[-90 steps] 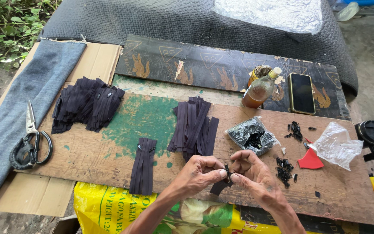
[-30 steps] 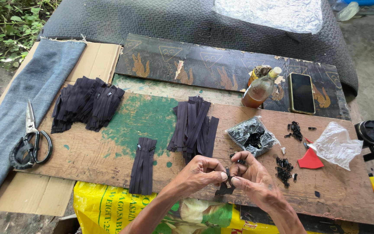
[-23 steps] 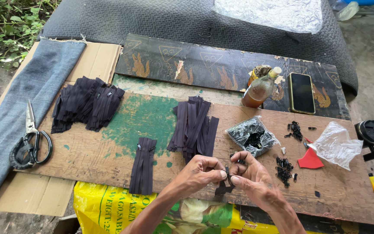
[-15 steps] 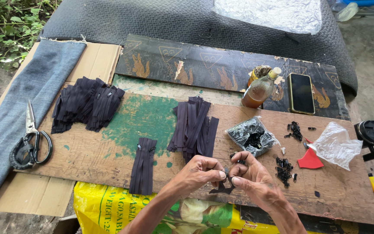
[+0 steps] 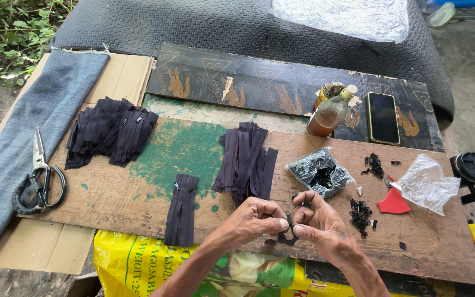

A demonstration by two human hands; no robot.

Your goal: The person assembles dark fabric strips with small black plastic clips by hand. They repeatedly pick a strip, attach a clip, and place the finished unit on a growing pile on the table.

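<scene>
Both of my hands meet over the near edge of a worn wooden board [image 5: 138, 192]. My left hand [image 5: 257, 220] and my right hand [image 5: 317, 223] pinch one dark zipper strip [image 5: 287, 236] between thumbs and fingertips, with a small slider at its top end. The strip's tail hangs down between my hands. A pile of dark zipper strips [image 5: 247, 162] lies just beyond my left hand. A short stack of finished zippers [image 5: 182, 209] lies to its left. A clear bag of black sliders [image 5: 320, 173] sits right above my right hand.
A bigger heap of dark zippers [image 5: 108, 132] lies far left, beside scissors [image 5: 37, 184] on blue denim [image 5: 34, 121]. Loose black sliders [image 5: 361, 214], a red scrap [image 5: 394, 202], a clear plastic bag [image 5: 427, 184], an amber bottle [image 5: 331, 113] and a phone [image 5: 383, 118] sit to the right.
My fingers have shifted slightly on the zipper strip and slider; both hands stay at the same spot. Nothing else on the board has moved.
</scene>
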